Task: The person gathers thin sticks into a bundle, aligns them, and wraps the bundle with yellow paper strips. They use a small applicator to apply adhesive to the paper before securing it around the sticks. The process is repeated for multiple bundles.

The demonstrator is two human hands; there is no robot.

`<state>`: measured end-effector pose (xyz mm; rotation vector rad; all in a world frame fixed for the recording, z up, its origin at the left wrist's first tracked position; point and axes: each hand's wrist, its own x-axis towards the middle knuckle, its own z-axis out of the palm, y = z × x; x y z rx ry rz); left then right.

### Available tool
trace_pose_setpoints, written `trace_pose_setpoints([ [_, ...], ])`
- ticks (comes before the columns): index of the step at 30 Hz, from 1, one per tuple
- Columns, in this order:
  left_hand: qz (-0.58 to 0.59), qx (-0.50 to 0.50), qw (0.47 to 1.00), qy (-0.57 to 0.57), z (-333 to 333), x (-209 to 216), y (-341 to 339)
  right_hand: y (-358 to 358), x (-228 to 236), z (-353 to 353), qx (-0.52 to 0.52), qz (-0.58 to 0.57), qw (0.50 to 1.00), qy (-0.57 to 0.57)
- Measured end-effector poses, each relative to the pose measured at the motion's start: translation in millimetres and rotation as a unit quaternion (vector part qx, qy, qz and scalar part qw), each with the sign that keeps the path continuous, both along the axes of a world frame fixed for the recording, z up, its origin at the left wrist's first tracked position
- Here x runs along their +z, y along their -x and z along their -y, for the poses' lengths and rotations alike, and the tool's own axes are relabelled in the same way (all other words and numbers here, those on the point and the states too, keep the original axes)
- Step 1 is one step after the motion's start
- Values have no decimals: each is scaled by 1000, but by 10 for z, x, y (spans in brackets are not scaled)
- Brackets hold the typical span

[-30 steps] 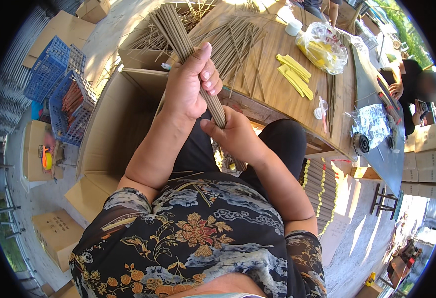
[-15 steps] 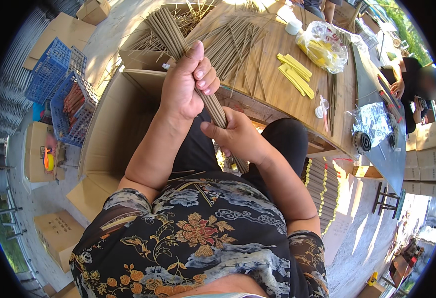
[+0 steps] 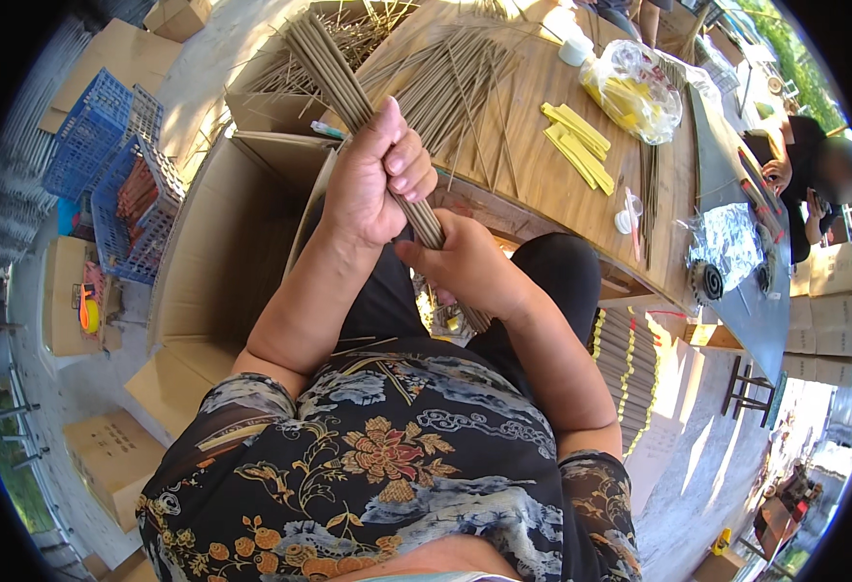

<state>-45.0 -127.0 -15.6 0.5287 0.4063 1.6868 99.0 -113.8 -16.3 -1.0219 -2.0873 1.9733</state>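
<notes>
A bundle of thin brown incense sticks (image 3: 327, 64) slants across my lap, its upper end leaning toward the far left. My left hand (image 3: 385, 179) is closed round the middle of it, thumb pointing up along the sticks. Lower down, my right hand (image 3: 469, 257) wraps the same bundle, and the near ends of the sticks stick out below it. Beyond my hands, many loose incense sticks (image 3: 450, 92) lie spread on the wooden table (image 3: 532, 209). More sticks (image 3: 348, 44) fill a carton at the table's left end.
An open cardboard box (image 3: 222, 233) stands left of my legs, with blue plastic crates (image 3: 86, 136) beyond. On the table lie yellow strips (image 3: 578, 147) and a clear plastic bag (image 3: 631, 92). Tied stick bundles (image 3: 625, 373) sit at my right. A co-worker (image 3: 799, 170) is at the far right.
My left hand has come a little nearer and to the right, lower along the bundle. My right hand keeps its grip almost in place.
</notes>
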Motion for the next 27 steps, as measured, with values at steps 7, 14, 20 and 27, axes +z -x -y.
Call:
trace_pose_setpoints([
  [7,-16,98,993,57,-211,-118,311,-294,-99,-151,75,48,994,56],
  [14,47,127,985,106,-318,-318,566,-418,-742,-1171,-202,40,966,-157],
  [20,51,67,984,156,-361,-377,388,-159,-1111,-1565,-216,269,838,-423],
  [27,68,64,976,198,-367,-441,392,-203,-775,-1337,-273,103,907,-302],
])
